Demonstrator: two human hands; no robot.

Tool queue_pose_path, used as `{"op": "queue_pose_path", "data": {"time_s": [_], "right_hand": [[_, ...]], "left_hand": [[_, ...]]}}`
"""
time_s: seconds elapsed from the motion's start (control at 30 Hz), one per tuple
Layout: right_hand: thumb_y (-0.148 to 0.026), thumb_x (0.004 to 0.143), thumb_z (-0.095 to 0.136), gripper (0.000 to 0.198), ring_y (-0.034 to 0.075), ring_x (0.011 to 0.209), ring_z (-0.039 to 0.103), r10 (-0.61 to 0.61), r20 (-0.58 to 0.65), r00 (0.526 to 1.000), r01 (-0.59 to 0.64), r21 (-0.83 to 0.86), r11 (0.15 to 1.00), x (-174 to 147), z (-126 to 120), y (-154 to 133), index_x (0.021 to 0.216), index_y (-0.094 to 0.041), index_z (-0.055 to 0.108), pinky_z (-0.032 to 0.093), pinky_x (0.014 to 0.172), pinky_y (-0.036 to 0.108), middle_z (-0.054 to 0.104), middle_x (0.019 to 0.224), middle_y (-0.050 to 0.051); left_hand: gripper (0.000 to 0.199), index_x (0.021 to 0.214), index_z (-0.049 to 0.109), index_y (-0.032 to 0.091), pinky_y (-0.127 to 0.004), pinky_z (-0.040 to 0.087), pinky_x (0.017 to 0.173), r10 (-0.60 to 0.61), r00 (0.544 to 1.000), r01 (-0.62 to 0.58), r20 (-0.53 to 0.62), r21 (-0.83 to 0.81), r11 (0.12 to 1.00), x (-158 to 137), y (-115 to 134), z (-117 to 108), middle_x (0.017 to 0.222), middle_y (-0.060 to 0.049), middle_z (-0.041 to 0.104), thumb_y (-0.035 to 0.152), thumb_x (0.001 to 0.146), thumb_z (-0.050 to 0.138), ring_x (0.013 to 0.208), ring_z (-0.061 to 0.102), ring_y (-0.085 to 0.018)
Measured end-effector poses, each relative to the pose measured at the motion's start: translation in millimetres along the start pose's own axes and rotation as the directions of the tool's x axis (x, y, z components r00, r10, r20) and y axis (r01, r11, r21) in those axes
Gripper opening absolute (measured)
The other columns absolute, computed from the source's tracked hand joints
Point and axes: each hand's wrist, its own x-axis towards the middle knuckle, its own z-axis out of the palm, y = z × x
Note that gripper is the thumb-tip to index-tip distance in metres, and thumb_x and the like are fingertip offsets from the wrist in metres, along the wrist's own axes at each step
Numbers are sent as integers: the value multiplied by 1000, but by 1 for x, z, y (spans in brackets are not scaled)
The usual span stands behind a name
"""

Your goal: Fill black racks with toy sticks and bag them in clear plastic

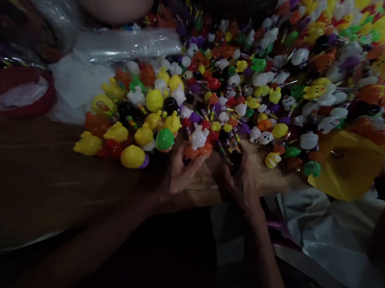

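At the table's near edge, my left hand (pixel 183 170) is closed around small plastic animal-head toys. A white toy head (pixel 199 137) shows above its fingers, with an orange toy head (pixel 197 151) just below. To the right, my right hand (pixel 244 180) has its fingers and thumb curled around something dark that I cannot make out. Patterned sticks (pixel 228 140) lie just beyond both hands. Left of my left hand sits a cluster of toy heads, among them a green toy head (pixel 165 139) and a yellow toy head (pixel 133 157).
A large heap of colourful toys (pixel 259 79) spreads over the back and right. A pink tub (pixel 124 0), clear plastic film (pixel 131 44) and a red bowl (pixel 50 94) stand at the left. At the right lies a yellow translucent sheet (pixel 345 166), near a dim arm.
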Motion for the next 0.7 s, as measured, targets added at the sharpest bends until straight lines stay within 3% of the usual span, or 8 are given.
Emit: {"op": "queue_pose_path", "data": {"time_s": [0.07,0.17,0.27,0.37,0.47,0.6,0.7], "right_hand": [[-30,91,49,66,30,137,49,-72,-56,996,66,-94,993,21,1,-7,154,-19,30,45,111,53,47,151,18],[-24,92,46,68,30,143,43,-88,-79,993,68,-226,972,52,6,-18,157,-20,26,43,113,52,39,158,17],[-23,93,44,57,30,128,57,-10,-109,994,-25,-316,949,59,11,-16,149,-15,42,48,105,49,57,143,20],[-26,95,43,37,27,102,69,52,-184,982,-114,-348,931,40,11,-3,124,-18,65,51,95,45,74,113,14],[-25,93,45,28,25,86,71,24,-241,970,-120,-393,912,25,-5,12,99,-22,73,50,87,41,78,95,10],[-22,90,47,29,27,82,69,42,-273,961,-192,-548,814,45,-44,28,100,-19,74,48,84,41,76,86,11],[-19,89,45,31,30,91,67,40,-239,970,-189,-645,740,84,-65,39,101,-17,74,46,82,41,74,95,16]], "left_hand": [[42,112,62,14,-31,57,93,10,1000,-10,-29,-4,1000,2,-6,0,109,-10,72,46,85,69,99,69,-20],[40,120,60,15,-32,55,98,34,997,-29,-69,73,997,7,-15,1,117,-11,70,39,88,65,106,68,-21],[37,120,62,13,-38,55,102,53,997,-41,-51,206,978,9,-20,-1,118,-14,70,32,89,60,110,68,-25],[41,131,58,12,-42,46,114,243,970,-227,-22,292,929,4,-14,-2,129,-16,67,21,91,55,127,61,-27],[53,140,53,15,-36,41,119,443,893,-447,83,293,845,-9,2,-2,143,-14,59,7,89,49,138,52,-23],[51,135,59,20,-25,54,102,440,855,-492,274,162,855,-33,16,-5,130,-8,69,6,86,50,117,68,-18],[40,127,65,22,-19,60,82,346,887,-406,307,158,900,-50,11,-13,114,-4,76,13,90,54,93,75,-16]]}}
